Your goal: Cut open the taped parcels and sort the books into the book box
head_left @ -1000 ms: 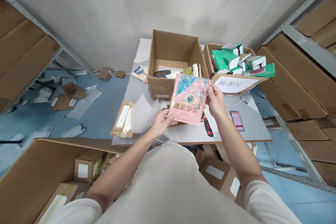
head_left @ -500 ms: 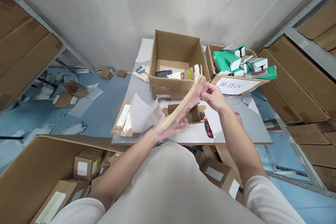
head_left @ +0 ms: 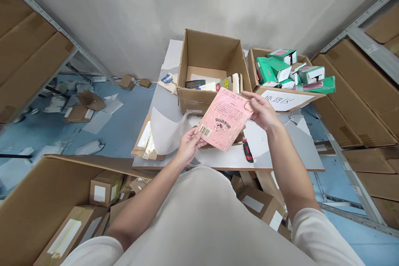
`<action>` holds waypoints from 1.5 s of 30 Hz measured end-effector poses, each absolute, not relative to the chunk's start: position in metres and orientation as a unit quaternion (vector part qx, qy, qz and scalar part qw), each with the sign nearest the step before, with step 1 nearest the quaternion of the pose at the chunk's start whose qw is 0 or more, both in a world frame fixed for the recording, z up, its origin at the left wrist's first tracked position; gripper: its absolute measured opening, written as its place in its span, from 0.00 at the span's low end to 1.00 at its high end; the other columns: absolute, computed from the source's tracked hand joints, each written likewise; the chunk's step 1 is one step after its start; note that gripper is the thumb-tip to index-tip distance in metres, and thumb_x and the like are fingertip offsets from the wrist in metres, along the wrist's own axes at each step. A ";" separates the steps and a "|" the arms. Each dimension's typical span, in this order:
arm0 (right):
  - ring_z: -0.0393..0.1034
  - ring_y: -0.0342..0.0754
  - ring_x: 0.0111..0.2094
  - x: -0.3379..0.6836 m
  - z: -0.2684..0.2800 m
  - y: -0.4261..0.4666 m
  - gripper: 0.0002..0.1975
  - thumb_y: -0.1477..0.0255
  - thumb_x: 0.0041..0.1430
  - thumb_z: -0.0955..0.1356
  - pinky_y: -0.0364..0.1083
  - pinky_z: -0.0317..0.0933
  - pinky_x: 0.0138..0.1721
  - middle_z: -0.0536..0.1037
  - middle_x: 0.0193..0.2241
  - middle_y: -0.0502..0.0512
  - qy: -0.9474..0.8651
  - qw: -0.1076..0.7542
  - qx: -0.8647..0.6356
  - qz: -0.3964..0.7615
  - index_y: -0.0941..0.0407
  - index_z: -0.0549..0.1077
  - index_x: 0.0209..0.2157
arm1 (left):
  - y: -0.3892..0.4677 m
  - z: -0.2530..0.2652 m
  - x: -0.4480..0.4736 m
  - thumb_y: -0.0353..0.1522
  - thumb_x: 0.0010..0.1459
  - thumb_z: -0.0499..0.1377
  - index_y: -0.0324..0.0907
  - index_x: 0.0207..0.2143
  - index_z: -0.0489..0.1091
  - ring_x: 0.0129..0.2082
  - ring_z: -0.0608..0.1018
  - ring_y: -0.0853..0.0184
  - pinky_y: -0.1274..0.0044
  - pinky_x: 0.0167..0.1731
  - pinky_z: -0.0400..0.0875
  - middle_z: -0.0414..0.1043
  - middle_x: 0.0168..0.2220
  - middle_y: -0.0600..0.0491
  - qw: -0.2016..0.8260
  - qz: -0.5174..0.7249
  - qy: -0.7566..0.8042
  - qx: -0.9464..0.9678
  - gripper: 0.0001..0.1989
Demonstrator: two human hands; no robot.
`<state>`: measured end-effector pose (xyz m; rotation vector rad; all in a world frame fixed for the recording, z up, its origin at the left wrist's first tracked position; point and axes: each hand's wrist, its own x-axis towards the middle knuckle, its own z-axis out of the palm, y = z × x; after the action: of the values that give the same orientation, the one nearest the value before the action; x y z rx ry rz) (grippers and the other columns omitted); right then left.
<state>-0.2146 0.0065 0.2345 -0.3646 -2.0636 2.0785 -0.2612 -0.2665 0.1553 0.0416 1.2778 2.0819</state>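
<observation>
A pink book (head_left: 229, 112) with a barcode faces me, tilted above the table (head_left: 174, 163). My left hand (head_left: 189, 143) is closed on its lower left corner, thumb near the barcode. At its upper right corner my right hand (head_left: 261, 110) grips the edge, with some fingers stretched out. Behind the book stands an open cardboard box (head_left: 215, 50) with several books inside. A red and black utility knife (head_left: 248, 150) lies on the table to the right of the book. White wrapping sheet (head_left: 166, 135) lies left of my left hand. The book hides part of a torn carton.
A carton of green boxes (head_left: 274, 68) with a handwritten label stands at the back right. Flat cardboard packaging (head_left: 144, 143) lies at the table's left edge. A big carton of parcels (head_left: 28, 187) stands lower left. Shelves with cartons (head_left: 361, 95) flank both sides; paper litters the floor.
The book has turned from nearly edge-on to showing its pink back cover. My left hand has gone from an open palm under it to holding its lower left corner.
</observation>
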 end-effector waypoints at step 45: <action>0.71 0.41 0.30 -0.373 0.164 0.069 0.14 0.64 0.51 0.70 0.44 0.72 0.30 0.71 0.28 0.46 -0.631 0.244 -0.302 0.671 0.51 0.62 0.35 | -0.346 0.109 -0.350 0.45 0.43 0.65 0.31 0.67 0.31 0.67 0.46 0.41 0.45 0.58 0.41 0.39 0.67 0.28 0.043 0.234 0.971 0.038 0.61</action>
<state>-0.3728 0.0685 0.1643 -0.8254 -1.7243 1.8327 -0.3504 -0.3463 0.1093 0.1156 2.9689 0.7164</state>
